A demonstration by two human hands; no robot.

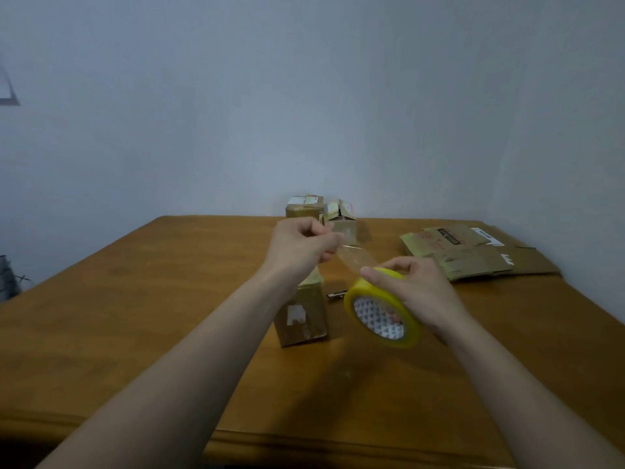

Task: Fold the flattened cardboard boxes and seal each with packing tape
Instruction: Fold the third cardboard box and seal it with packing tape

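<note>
My right hand (417, 292) grips a yellow roll of clear packing tape (382, 308), held above the table. A strip of clear tape (356, 257) stretches from the roll up to my left hand (301, 247), which pinches its free end. Below my left wrist a small folded cardboard box (301, 316) stands upright on the wooden table (169, 299). At the right lies a pile of flattened cardboard boxes (473, 255).
Two folded small boxes (304, 206) (343, 214) stand at the table's far edge against the wall. A dark, thin tool (336, 294) lies on the table behind the roll. The table's front edge runs near the bottom of the view.
</note>
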